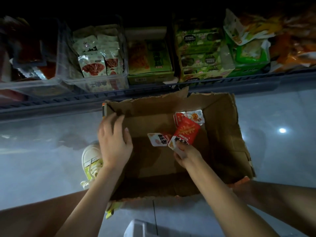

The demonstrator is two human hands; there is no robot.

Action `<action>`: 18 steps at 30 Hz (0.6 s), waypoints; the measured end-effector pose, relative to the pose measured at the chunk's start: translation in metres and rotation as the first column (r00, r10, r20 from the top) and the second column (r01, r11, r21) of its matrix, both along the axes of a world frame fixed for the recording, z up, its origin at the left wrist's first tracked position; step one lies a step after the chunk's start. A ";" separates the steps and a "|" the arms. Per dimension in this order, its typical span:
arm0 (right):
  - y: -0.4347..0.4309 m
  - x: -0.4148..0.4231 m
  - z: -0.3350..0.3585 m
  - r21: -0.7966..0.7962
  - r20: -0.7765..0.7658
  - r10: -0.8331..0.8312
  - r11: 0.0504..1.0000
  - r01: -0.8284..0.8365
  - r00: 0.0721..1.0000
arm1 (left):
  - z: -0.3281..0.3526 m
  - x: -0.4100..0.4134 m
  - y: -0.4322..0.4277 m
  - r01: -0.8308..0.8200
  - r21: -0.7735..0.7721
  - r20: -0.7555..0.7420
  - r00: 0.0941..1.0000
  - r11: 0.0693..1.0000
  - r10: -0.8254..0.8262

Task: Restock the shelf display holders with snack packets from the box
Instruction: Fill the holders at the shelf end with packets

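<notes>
forearms: two bare forearms [220, 194] reach in from the bottom edge, with a pale grey object [140, 228] between them.
right hand [183, 153]: fingers curled, pinching the lower edge of a red foil snack packet with white print [185, 134] inside the box.
left hand [114, 142]: fingers nearly straight, holding nothing and resting on the box's left wall.
box: a brown cardboard box with a torn rim [222, 127] sits on the floor. A white-and-red packet [158, 140] lies just beside the held one, and more packets [191, 116] lie by the far wall.
shelf: a clear plastic display holder [95, 81] with pale packets stands above, beside green cartons [150, 64].
risk: the edge-only pinch could let the slick packet slip during the lift.
hidden: the shelf is dark, so free space in the holders cannot be judged. The grey object is cut off.
</notes>
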State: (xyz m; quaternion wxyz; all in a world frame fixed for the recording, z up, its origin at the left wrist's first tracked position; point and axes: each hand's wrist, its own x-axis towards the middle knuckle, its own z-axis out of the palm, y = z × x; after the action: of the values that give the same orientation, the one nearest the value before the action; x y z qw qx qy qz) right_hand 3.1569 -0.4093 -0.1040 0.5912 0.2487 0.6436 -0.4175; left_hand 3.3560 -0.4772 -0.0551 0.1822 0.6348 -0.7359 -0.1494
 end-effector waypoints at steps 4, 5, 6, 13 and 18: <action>0.003 -0.006 0.031 -0.214 -0.113 0.215 0.948 -0.235 0.970 | 0.029 -0.030 0.000 0.079 0.607 -0.251 0.963 0.791 0.096; 0.001 -0.006 0.037 -0.239 -0.132 0.277 0.923 -0.302 0.952 | 0.034 -0.035 -0.001 0.118 0.721 -0.325 0.928 0.683 0.183; 0.000 -0.004 0.047 -0.253 -0.157 0.351 0.889 -0.381 0.923 | 0.037 -0.038 -0.001 0.162 0.772 -0.378 0.894 0.615 0.240; -0.003 -0.001 0.057 -0.346 -0.232 0.572 0.708 -0.616 0.787 | 0.025 -0.048 -0.003 0.056 0.814 -0.438 0.711 0.578 0.549; -0.011 -0.026 0.005 -0.268 -0.074 0.163 0.947 -0.177 0.984 | 0.005 -0.053 -0.019 -0.045 0.790 -0.406 0.708 0.611 0.578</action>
State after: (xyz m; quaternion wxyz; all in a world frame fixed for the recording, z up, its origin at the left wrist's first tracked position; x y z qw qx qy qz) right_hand 3.1312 -0.4201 -0.0989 0.6370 0.0975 0.6137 -0.4561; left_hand 3.3034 -0.4963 -0.0499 0.1716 0.6895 -0.3742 -0.5959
